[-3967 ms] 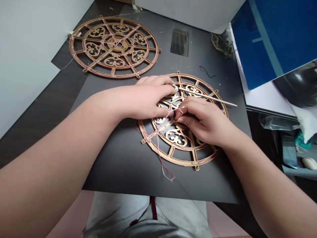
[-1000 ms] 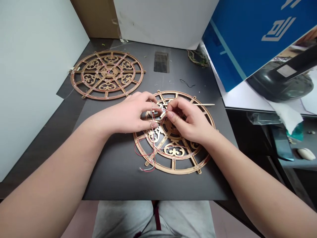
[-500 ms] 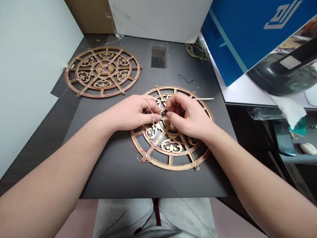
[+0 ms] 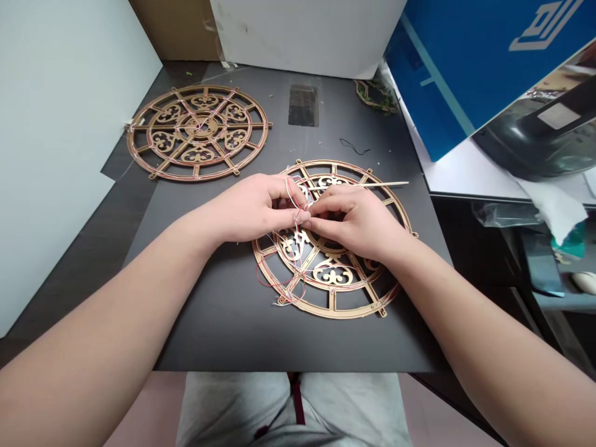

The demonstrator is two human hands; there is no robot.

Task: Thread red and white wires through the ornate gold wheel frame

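Observation:
A round wooden openwork wheel (image 4: pixel 347 313) lies on the dark table, with thin red and white wires (image 4: pixel 298 254) running along its rings and spokes. Over its hub, my left hand (image 4: pixel 261 208) pinches the wires between thumb and forefinger, and a loop of them passes over its fingers. My right hand (image 4: pixel 356 220) meets it there, fingertips closed together at the same spot; what they grip is too small to make out. A thin pale wooden stick (image 4: pixel 384 184) lies across the wheel's far side, partly behind my right hand.
A second wired wheel (image 4: pixel 195 177) lies at the back left. Behind are a white box (image 4: pixel 307 37), a dark rectangle on the tabletop (image 4: pixel 303 105), a black thread (image 4: pixel 354 147) and a twig ring (image 4: pixel 376 98). A blue box (image 4: pixel 433 81) stands at the right.
My right hand has moved left so its fingertips meet the left ones, and its fingers have flattened. The wheel's left side has shifted slightly, and the whole view has moved a little.

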